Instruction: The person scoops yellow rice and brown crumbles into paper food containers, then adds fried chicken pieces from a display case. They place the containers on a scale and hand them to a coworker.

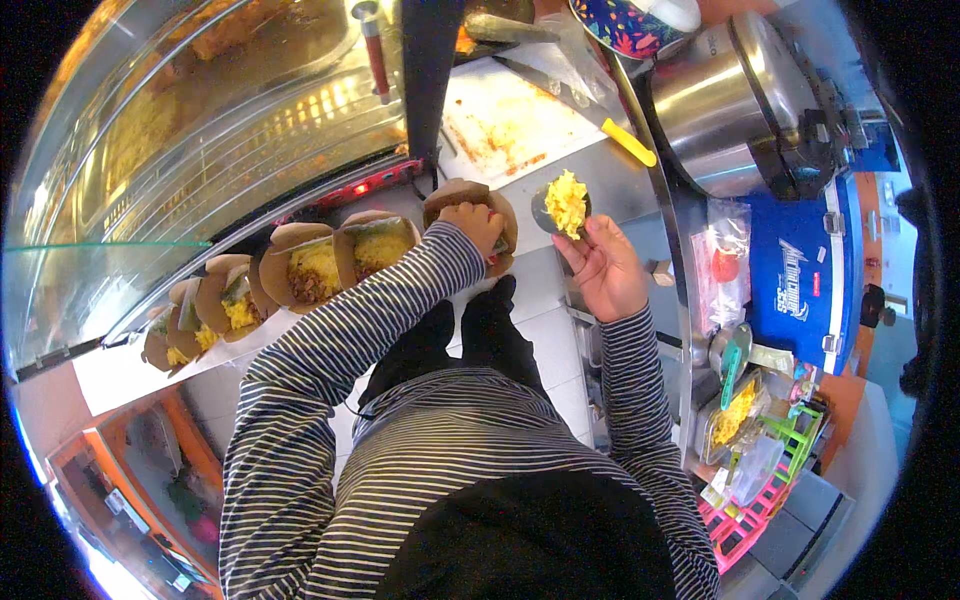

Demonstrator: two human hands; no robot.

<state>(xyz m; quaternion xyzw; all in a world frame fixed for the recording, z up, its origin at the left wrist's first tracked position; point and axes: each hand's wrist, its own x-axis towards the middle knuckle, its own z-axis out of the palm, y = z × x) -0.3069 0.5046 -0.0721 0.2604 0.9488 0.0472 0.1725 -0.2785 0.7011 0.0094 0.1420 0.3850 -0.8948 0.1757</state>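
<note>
From here I see the right hand point(607, 268) pinching a dark rounded utensil point(541, 214), mostly buried under yellow shreds point(566, 199). The left hand point(474, 226) lies over the rightmost brown box point(452, 194); its fingertips partly hidden, I can't tell whether they grip.

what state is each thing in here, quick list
Right hand: pinching the cup
Cup: heaped with yellow food
Left hand: curled over the end box
End box: open
Other boxes: open, holding food
Board: stained
Blue case: shut
</note>
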